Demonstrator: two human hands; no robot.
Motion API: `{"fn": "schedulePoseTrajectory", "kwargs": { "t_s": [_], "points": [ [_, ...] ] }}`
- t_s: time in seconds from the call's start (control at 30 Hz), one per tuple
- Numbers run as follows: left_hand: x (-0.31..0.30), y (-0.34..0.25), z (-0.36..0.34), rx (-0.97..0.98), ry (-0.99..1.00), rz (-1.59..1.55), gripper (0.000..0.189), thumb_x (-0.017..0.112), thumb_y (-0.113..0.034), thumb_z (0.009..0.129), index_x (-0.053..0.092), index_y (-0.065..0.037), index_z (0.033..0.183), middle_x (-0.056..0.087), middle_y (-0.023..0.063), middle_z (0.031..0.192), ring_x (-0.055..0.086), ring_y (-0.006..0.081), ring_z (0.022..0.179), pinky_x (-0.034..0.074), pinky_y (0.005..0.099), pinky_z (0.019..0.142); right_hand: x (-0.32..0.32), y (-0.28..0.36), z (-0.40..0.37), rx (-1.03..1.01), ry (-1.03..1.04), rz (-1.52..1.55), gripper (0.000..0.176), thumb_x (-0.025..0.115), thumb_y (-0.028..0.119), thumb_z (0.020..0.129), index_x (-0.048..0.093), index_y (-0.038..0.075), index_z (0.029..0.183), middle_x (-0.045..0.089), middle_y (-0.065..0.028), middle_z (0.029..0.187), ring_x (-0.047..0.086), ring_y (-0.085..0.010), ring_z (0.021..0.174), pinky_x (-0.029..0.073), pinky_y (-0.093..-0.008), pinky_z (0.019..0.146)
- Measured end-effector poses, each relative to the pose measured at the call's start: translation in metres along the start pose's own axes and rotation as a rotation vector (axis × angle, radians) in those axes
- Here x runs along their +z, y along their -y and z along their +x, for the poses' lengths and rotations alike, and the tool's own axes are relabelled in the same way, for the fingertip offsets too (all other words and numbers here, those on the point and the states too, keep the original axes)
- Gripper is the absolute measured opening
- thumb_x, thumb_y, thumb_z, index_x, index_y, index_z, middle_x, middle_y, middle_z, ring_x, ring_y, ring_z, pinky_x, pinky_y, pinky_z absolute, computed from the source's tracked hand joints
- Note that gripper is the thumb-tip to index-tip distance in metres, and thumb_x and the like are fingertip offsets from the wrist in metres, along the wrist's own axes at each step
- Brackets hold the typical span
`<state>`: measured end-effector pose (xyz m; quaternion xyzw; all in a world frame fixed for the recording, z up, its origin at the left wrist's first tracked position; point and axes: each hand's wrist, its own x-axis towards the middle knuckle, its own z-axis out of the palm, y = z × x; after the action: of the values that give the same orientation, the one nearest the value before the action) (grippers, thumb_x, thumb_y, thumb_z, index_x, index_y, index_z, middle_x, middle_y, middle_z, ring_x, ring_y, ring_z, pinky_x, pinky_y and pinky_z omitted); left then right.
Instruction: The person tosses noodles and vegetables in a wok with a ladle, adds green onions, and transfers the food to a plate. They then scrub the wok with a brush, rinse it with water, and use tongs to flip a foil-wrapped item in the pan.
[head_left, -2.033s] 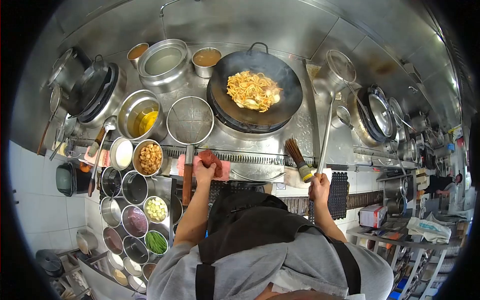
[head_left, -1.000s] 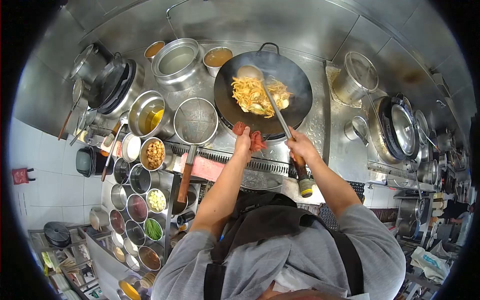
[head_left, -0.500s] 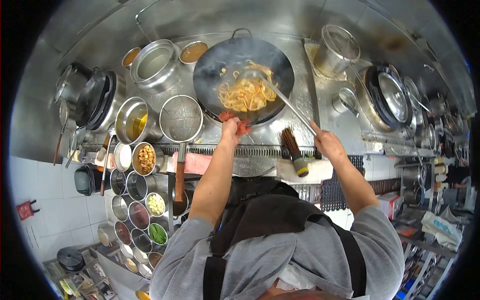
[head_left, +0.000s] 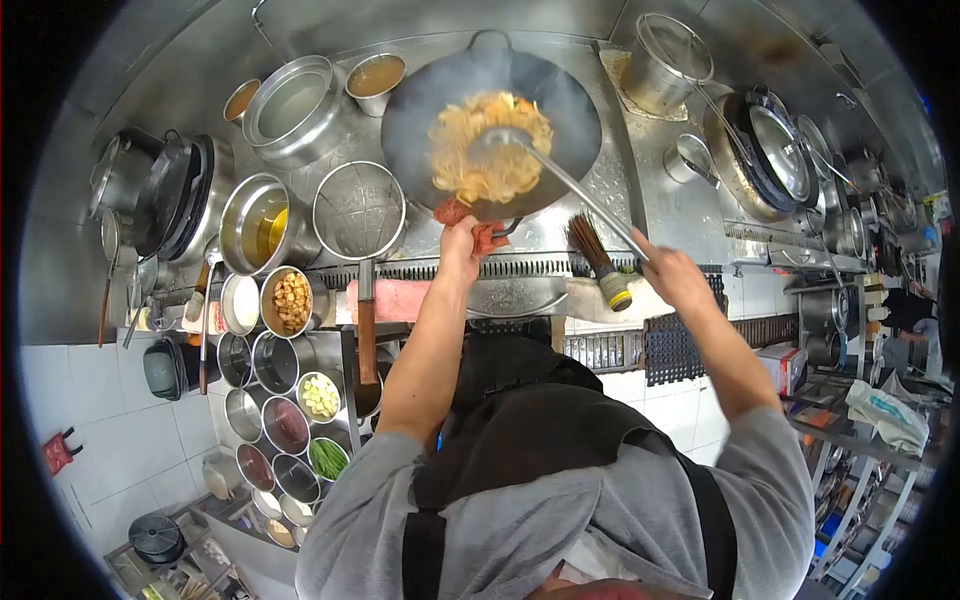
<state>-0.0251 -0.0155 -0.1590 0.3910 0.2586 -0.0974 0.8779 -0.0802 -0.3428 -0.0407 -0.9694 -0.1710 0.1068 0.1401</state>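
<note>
My left hand [head_left: 459, 248] is closed around a folded red cloth [head_left: 488, 238] at the near handle of a dark wok [head_left: 577, 130]. Noodles [head_left: 458, 150] with lighter and orange bits fill the middle of the wok, blurred by motion under rising steam. The long handle of a metal ladle [head_left: 585, 195] is in my right hand [head_left: 678, 275], its fingers wrapped round the end. The ladle's bowl is over the noodles, near their centre.
A wire strainer [head_left: 358, 215] with a wooden handle lies left of the wok. Pots of liquid stand beyond it, and a pot with yellow oil [head_left: 270, 238] is nearby. A bristle brush [head_left: 602, 270] rests by my right hand. Several ingredient tins [head_left: 320, 397] are at lower left.
The wok has come up closer to the camera, and its near handle now shows beside the cloth. The noodles have shifted and blurred. Both hands keep their holds.
</note>
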Motion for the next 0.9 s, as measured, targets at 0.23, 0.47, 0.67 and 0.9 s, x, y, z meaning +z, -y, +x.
{"fn": "schedulePoseTrajectory", "kwargs": {
  "t_s": [0.23, 0.47, 0.67, 0.9],
  "points": [
    [-0.011, 0.007, -0.124, -0.083, -0.111, 0.134, 0.031, 0.041, -0.001, 0.077, 0.054, -0.005, 0.105, 0.062, 0.0122, 0.085, 0.061, 0.0223, 0.067, 0.056, 0.044, 0.053, -0.031, 0.035, -0.054, 0.03, -0.034, -0.008, 0.065, 0.063, 0.005, 0.075, 0.042, 0.016, 0.136, 0.06, -0.0162, 0.077, 0.06, -0.0343, 0.069, 0.047, -0.0428, 0.065],
    [0.006, -0.028, -0.023, -0.023, 0.074, 0.085, 0.022, 0.042, -0.007, 0.082, 0.05, 0.0, 0.102, 0.061, 0.0183, 0.094, 0.064, 0.031, 0.071, 0.049, 0.0329, 0.045, -0.034, 0.023, -0.023, 0.014, 0.033, -0.06, 0.057, 0.056, 0.007, 0.078, 0.045, 0.015, 0.134, 0.061, -0.0194, 0.079, 0.061, -0.0367, 0.073, 0.048, -0.0448, 0.068],
    [-0.04, 0.043, -0.096, -0.094, -0.094, 0.191, 0.041, 0.04, -0.003, 0.078, 0.05, -0.011, 0.116, 0.062, 0.0111, 0.1, 0.062, 0.0236, 0.081, 0.054, 0.0446, 0.06, -0.018, 0.033, -0.034, 0.002, -0.123, -0.094, 0.053, 0.055, 0.009, 0.079, 0.047, 0.015, 0.131, 0.062, -0.0192, 0.08, 0.061, -0.0367, 0.074, 0.049, -0.0456, 0.069],
    [0.004, -0.038, -0.025, -0.03, 0.177, 0.134, 0.028, 0.041, -0.006, 0.082, 0.047, -0.008, 0.109, 0.06, 0.0193, 0.092, 0.063, 0.0304, 0.072, 0.053, 0.0388, 0.049, -0.048, 0.016, -0.055, -0.036, -0.051, 0.07, 0.052, 0.059, 0.005, 0.075, 0.052, 0.01, 0.127, 0.063, -0.0194, 0.075, 0.062, -0.0364, 0.072, 0.048, -0.0445, 0.068]
  ]
}}
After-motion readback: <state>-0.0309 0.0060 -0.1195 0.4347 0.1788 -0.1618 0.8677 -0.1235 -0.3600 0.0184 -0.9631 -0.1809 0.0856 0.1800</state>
